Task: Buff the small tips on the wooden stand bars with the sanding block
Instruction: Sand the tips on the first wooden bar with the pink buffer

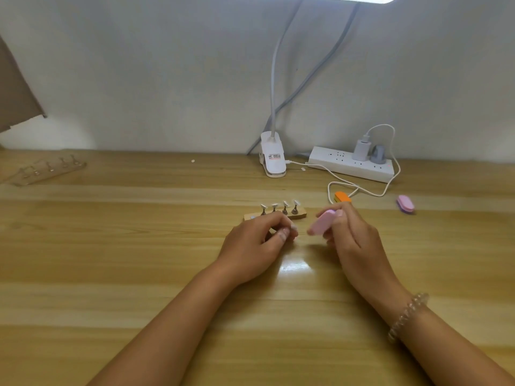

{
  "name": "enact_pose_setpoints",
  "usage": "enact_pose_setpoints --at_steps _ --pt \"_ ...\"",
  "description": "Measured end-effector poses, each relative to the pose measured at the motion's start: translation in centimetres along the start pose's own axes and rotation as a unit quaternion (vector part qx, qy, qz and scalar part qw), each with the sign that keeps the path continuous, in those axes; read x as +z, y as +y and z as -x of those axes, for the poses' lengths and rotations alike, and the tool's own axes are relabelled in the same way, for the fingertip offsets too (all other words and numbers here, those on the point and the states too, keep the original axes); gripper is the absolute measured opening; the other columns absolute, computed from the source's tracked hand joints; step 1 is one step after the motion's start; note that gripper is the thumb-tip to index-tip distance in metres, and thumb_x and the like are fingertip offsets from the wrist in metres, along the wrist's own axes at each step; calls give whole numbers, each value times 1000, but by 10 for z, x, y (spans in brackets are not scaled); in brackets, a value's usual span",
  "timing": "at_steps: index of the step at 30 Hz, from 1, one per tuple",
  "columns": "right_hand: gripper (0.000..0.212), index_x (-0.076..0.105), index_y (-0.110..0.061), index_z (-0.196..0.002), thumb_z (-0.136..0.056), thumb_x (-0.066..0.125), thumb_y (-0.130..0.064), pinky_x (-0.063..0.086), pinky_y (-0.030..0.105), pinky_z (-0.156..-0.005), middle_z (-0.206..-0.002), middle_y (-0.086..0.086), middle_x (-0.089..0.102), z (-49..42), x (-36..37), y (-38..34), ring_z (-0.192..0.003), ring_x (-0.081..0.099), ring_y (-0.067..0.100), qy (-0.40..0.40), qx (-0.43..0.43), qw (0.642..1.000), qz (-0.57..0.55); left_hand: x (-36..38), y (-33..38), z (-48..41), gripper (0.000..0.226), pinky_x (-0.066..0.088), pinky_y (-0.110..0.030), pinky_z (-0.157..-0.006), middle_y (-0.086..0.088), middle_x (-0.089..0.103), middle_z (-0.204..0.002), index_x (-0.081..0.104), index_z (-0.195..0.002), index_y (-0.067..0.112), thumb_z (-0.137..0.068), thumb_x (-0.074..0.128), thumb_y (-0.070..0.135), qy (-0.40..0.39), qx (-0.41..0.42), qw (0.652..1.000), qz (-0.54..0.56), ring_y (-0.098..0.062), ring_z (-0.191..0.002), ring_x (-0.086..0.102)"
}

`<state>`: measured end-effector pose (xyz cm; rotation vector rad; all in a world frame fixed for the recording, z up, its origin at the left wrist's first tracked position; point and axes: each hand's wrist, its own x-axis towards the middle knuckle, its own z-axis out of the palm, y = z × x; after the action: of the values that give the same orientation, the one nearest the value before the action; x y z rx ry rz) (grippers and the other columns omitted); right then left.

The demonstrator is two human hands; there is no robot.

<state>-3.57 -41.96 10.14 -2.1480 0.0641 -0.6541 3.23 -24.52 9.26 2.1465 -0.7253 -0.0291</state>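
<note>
Your two hands meet above a light wooden table (139,260), seen from your head looking down. Your right hand (348,238) grips a pink sanding block (323,222), fingers curled round it, its free end angled down toward your left hand (259,240). The left hand's fingers are curled, with thumb and fingertips pinched on a small pale piece (294,233) that is too blurred to make out. The block's end and that piece are near each other, but contact cannot be told.

Just behind your left hand lies a wooden stand bar (292,215) with four small tips (284,207) upright in a row. A second stand bar (47,171) lies far to the left. An orange block (342,196) and a purple block (405,204) lie to the right. A clip lamp (273,160) and a white power strip (351,164) sit by the wall. A coil bracelet (407,316) circles your right wrist.
</note>
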Motion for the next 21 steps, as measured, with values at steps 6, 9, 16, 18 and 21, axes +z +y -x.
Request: enact_pose_setpoints --at_steps 6,9,16,18,21 --pt "14 58 -19 -101 -102 44 -19 45 33 -62 -70 -19 62 2 3 -2 -64 58 10 -5 -53 998 15 1 0 -1 14 36 -25 -67 39 62 -87 62 -89 40 -96 57 29 -14 6 1000 -10 7 -64 53" --pt "8 53 -19 -107 -100 51 -16 53 41 -67 -83 -15 63 2 5 -1 -67 62 10 -17 -58 998 0 1 1 0 10 37 -25 -66 35 60 -85 63 -93 41 -95 57 33 -25 11 999 -20 4 -69 54" --pt "26 61 -19 -98 -86 54 3 41 30 -69 -94 -10 61 4 5 1 -79 55 10 -19 -91 985 142 2 1 0 15 46 -30 -71 30 65 -92 61 -87 43 -96 55 33 -8 3 1000 -7 2 -68 53" --pt "22 63 -18 -104 -89 55 -3 42 28 -74 -100 -7 61 6 4 -1 -88 57 13 -41 -97 980 168 2 1 -1 16 50 -33 -76 30 66 -91 61 -87 41 -97 55 29 -1 -1 1000 -3 3 -67 54" --pt "24 62 -20 -112 -89 62 -24 44 33 -87 -106 -4 58 9 3 -3 -100 55 18 -87 -100 967 216 1 1 -1 20 52 -36 -81 28 68 -90 59 -83 40 -97 55 26 5 -5 1000 -2 4 -68 57"
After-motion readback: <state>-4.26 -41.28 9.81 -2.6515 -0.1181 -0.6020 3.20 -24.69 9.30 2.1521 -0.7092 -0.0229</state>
